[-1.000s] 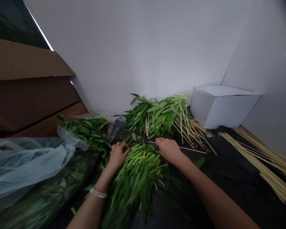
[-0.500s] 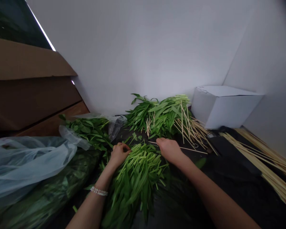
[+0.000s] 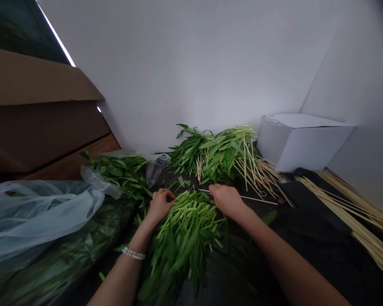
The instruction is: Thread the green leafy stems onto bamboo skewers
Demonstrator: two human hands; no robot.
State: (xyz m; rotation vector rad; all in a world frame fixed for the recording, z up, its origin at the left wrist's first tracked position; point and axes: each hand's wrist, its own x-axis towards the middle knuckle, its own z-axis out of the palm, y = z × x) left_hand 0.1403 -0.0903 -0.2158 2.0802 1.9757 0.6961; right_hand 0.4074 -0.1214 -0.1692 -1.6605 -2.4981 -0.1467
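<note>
A loose bundle of green leafy stalks [image 3: 181, 231] lies on the dark surface in front of me, cut ends pointing away. My left hand [image 3: 159, 204] rests at the bundle's left top corner, fingers curled in a pinch on the stalk ends. My right hand [image 3: 227, 199] sits at the right top corner, fingers bent down onto the stalks. A thin bamboo skewer [image 3: 257, 198] lies just beyond the right hand; whether the hand touches it is hidden.
A pile of skewered greens [image 3: 218, 155] lies against the white wall. A white box [image 3: 298, 140] stands at the back right, long bamboo skewers [image 3: 351, 219] on the right. Bagged greens [image 3: 47, 238] and a cardboard box [image 3: 41, 110] fill the left.
Both hands stay on the stalk ends; only small finger shifts and a slight camera drift show.
</note>
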